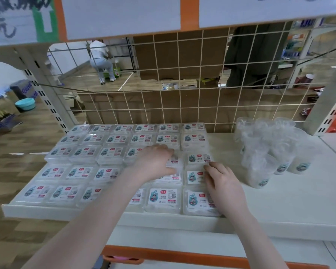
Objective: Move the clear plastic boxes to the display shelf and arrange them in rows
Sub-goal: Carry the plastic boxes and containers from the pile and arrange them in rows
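Clear plastic boxes [113, 155] w/ printed labels fill the left part of a white display shelf [279, 200] in neat rows, six across, from front lip to the wire grid backing [182, 94]. Left hand [155, 162] lies palm-down on a box in the fifth column [176, 176], fingers spread and fairly straight, pressing rather than gripping. Right hand [224, 184] rests w/ fingers relaxed against the right edge of a sixth-column box [195, 177], holding nothing. Bagged plastic cups [268, 150] stand on the shelf further right, apart from the boxes.
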Action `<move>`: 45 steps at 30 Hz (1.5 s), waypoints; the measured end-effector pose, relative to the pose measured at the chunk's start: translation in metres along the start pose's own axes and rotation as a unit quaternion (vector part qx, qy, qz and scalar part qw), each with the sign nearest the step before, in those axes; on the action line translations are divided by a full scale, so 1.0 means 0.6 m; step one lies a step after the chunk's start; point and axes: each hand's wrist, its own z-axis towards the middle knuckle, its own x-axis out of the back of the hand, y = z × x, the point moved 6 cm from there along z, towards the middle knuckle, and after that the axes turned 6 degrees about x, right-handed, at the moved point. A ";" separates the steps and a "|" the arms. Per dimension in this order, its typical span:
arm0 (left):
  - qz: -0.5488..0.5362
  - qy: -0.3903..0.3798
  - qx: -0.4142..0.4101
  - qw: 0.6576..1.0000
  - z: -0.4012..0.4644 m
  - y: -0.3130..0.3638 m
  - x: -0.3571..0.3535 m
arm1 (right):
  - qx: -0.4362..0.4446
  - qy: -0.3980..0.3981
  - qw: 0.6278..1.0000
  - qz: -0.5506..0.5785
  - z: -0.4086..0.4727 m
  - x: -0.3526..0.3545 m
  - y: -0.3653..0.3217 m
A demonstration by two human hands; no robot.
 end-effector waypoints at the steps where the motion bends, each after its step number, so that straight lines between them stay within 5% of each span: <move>1: -0.008 0.012 0.006 1.000 0.004 0.002 -0.001 | -0.001 0.000 1.000 -0.002 0.000 0.000 0.000; 25: -0.070 0.020 0.030 0.997 0.005 -0.002 -0.012 | -0.010 -0.039 0.999 0.017 -0.004 0.001 0.000; 37: -0.080 0.096 0.039 0.991 -0.020 -0.008 -0.008 | -0.131 0.046 0.984 -0.110 -0.058 0.071 -0.004; 45: -0.147 0.114 -0.061 0.981 -0.074 0.048 -0.010 | -0.267 0.028 0.929 -0.254 -0.153 0.147 -0.029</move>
